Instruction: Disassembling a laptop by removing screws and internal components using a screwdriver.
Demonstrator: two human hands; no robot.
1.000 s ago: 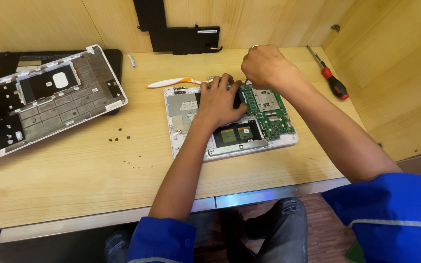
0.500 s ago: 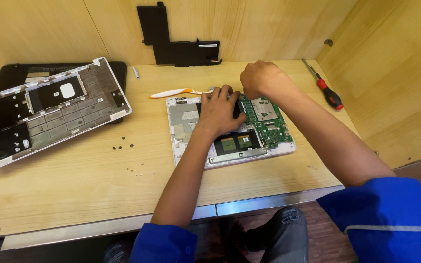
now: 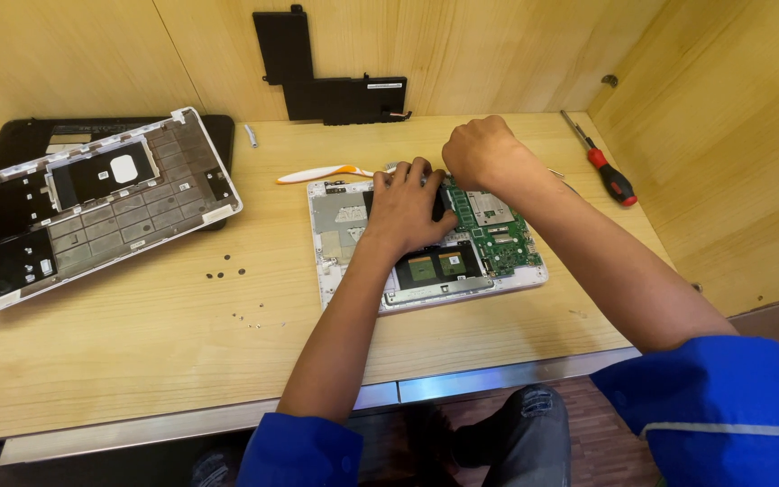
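The opened laptop base (image 3: 426,243) lies flat on the wooden table (image 3: 137,343), slightly right of centre, its white shell facing up; the green circuit board (image 3: 498,234) occupies the right half of the base, and a dark panel with two small squares sits at the near edge.

The left hand (image 3: 403,207) rests palm-down on the upper middle of the base; its fingers (image 3: 398,173) are spread narrow and extended flat toward the far edge, pressing on the surface and gripping nothing visible. The right hand (image 3: 478,151) is positioned just beside it, at the far edge of the base above the top of the circuit board; the hand is curled into a loose fist; whether its fingers pinch any part cannot be determined, as the back of the hand hides them. The two hands are nearly touching.

A white and orange pry tool (image 3: 326,172) lies on the table just beyond the far left corner of the base. A red-handled screwdriver (image 3: 601,165) lies to the right, well apart from the hands. A detached keyboard frame (image 3: 83,212) lies at the left, overlapping a black cover (image 3: 29,140); several small screws (image 3: 227,269) lie scattered between the frame and the base. A black L-shaped battery pack (image 3: 326,77) leans against the rear wall.
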